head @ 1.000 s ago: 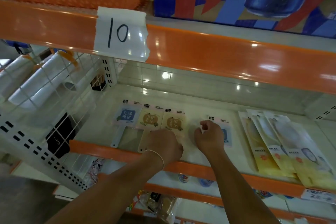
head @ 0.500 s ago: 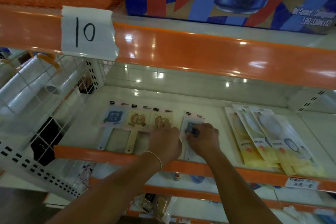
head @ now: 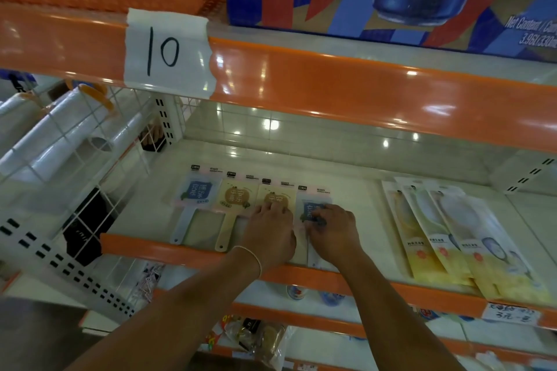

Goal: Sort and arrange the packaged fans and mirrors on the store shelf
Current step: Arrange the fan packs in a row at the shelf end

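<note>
Your left hand (head: 271, 232) lies flat w/ fingers straight, pressing on the 3rd pack, a tan fan (head: 275, 197). It sat on that same fan half a sec ago. Your right hand (head: 333, 230) has its fingers curled, pinching the 4th pack, a blue fan (head: 313, 208). One sec ago that blue fan lay apart, more to the right. Now it sits just beside the tan one, edges about touching. So 4 fans lie in a row on the white shelf (head: 355, 199): blue one (head: 196, 191), tan one (head: 233, 196), then the two under your hands. The long yellow packs (head: 470, 247) lie well apart on the right, overlapping. They didn't move. A "10" paper tag (head: 168, 51) is taped on the orange rail above.
</note>
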{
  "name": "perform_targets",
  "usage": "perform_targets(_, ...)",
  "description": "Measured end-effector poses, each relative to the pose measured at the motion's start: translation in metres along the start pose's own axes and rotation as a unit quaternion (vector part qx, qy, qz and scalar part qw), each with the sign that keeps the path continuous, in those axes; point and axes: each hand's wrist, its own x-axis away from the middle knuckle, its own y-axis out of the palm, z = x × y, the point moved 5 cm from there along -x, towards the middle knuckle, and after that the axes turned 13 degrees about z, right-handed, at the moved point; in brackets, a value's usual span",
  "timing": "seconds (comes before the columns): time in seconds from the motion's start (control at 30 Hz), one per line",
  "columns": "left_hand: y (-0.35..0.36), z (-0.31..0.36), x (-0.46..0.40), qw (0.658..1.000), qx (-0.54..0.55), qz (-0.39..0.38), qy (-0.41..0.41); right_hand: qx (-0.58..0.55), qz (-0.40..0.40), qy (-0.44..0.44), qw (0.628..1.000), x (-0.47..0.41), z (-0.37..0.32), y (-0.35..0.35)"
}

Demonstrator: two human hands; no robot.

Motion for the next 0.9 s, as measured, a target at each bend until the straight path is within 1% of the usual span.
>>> perform_targets(0.23,0.001,0.003,-0.002,1.0,0.009,-0.003,0.0,-0.015,0.0,0.008,1.0,-0.001,-0.003,-0.006)
perform_targets(0.33,0.002,0.003,0.0,1.0,0.013,-0.002,0.0,-0.026,0.001,-0.019,0.999,0.002,-0.01,-0.005)
perform_targets(0.53,0.004,0.005,0.002,1.0,0.016,-0.01,-0.001,0.01,0.027,-0.046,0.999,0.01,-0.015,-0.009)
perform_targets(0.63,0.002,0.009,0.002,1.0,0.009,-0.011,-0.004,-0.011,0.023,-0.052,0.998,0.01,-0.014,-0.011)
perform_targets(0.9,0.004,0.021,0.008,0.999,0.017,-0.005,-0.031,-0.081,0.094,-0.048,0.991,0.021,0.007,-0.008)
